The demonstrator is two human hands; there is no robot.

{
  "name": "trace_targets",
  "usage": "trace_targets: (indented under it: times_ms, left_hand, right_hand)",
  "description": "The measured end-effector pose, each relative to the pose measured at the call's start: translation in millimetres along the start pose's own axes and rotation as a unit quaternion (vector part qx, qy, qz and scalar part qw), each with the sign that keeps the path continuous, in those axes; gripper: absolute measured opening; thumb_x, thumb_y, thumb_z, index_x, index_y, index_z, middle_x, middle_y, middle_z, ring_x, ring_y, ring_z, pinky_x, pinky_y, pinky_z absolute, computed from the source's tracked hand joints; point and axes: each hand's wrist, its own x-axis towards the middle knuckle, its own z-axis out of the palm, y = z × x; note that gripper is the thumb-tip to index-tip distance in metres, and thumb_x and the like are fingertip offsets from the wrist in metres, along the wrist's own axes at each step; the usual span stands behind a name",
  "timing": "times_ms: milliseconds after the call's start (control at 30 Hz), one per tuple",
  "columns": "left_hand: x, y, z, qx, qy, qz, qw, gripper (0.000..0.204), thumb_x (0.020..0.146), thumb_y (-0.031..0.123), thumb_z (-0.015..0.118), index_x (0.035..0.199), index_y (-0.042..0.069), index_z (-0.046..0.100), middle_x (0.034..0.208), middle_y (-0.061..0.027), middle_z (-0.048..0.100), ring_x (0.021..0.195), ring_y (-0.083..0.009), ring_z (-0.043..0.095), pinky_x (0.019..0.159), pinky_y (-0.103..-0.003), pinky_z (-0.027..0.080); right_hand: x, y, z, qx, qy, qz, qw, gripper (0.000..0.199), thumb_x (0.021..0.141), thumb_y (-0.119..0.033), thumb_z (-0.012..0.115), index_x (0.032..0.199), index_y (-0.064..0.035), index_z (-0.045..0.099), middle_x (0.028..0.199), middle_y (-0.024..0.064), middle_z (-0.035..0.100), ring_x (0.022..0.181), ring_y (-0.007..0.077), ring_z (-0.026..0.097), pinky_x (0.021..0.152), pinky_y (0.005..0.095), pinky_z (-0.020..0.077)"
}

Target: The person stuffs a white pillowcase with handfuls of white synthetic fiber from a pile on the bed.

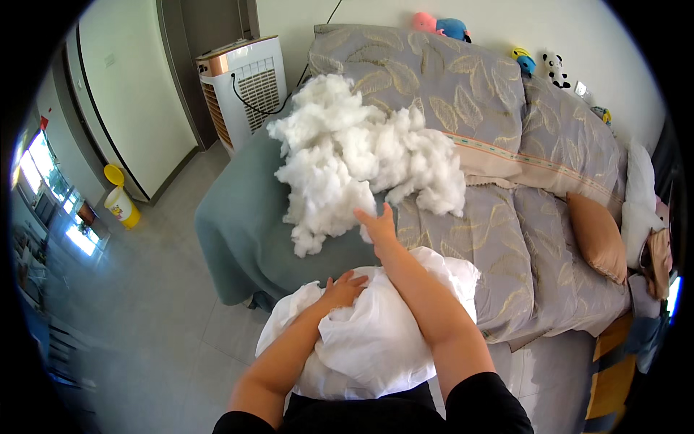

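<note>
My left hand [343, 292] rested on the white cloth [383, 336], its fingers a little apart and bent over the thin, crumpled fabric, which bulged softly in my lap with rounded folds and a frilled, loose edge. My right hand [380, 230] reached past it to the near edge of the fluff [347, 155]; two of its fingers stood spread in a V, but the others were hidden, so I cannot tell whether they pinched a tuft. The fluff lay ahead of me in a cloudy, lumpy heap of matted white fibre, ragged at the rim, partly on the smooth green cover [242, 231] and partly on the sofa [499, 267], whose quilted grey cloth bore gold leaf shapes. On the right a plump, pointed brown cushion [597, 235] leaned; behind, at the left, stood a boxy, slatted cooler [258, 85].
</note>
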Motion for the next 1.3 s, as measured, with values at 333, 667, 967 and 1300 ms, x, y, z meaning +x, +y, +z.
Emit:
trace_targets:
  times_ms: [333,667,967,1300]
  left_hand:
    - [4.2,-0.3,-137.1,-0.601,0.290,-0.045,0.743,0.052,0.085,0.027,0.060,0.131,0.008,0.043,0.133,-0.0120,0.042,0.123,-0.0197,0.037,0.098,-0.031,0.033]
    - [92.3,-41.7,-89.6,-0.486,0.357,0.022,0.798,0.058,0.090,0.040,0.051,0.132,0.003,0.040,0.128,-0.0134,0.045,0.117,-0.0226,0.041,0.098,-0.032,0.031]
    - [38.8,-16.5,-119.7,-0.353,0.393,-0.093,0.844,0.070,0.080,0.034,0.066,0.136,0.004,0.036,0.134,-0.0168,0.042,0.118,-0.0261,0.045,0.093,-0.034,0.039]
    - [-67.1,143.1,-138.5,-0.509,0.399,0.160,0.746,0.050,0.085,0.024,0.063,0.128,0.004,0.046,0.117,-0.0128,0.053,0.106,-0.0164,0.050,0.081,-0.026,0.044]
  right_hand:
    - [16.4,-17.5,0.1,0.097,-0.023,0.046,0.994,0.025,0.072,-0.018,0.063,0.088,0.0017,0.062,0.068,0.0032,0.057,0.057,0.0109,0.051,0.050,0.0275,0.0376]
    - [10.6,-82.6,-72.5,0.455,-0.072,0.008,0.887,0.041,0.081,-0.025,0.038,0.110,0.0006,0.053,0.105,0.0188,0.061,0.080,0.0297,0.059,0.066,0.0385,0.0469]
    - [-34.5,-153.9,-111.8,0.443,-0.120,-0.120,0.880,0.048,0.082,-0.024,0.034,0.123,-0.0012,0.043,0.118,0.0178,0.055,0.098,0.0278,0.057,0.084,0.0427,0.0450]
    - [-138.5,-151.2,-104.8,-0.170,-0.336,-0.278,0.884,0.045,0.076,-0.016,0.063,0.116,0.0004,0.051,0.113,0.0122,0.055,0.106,0.0241,0.052,0.089,0.0350,0.0423]
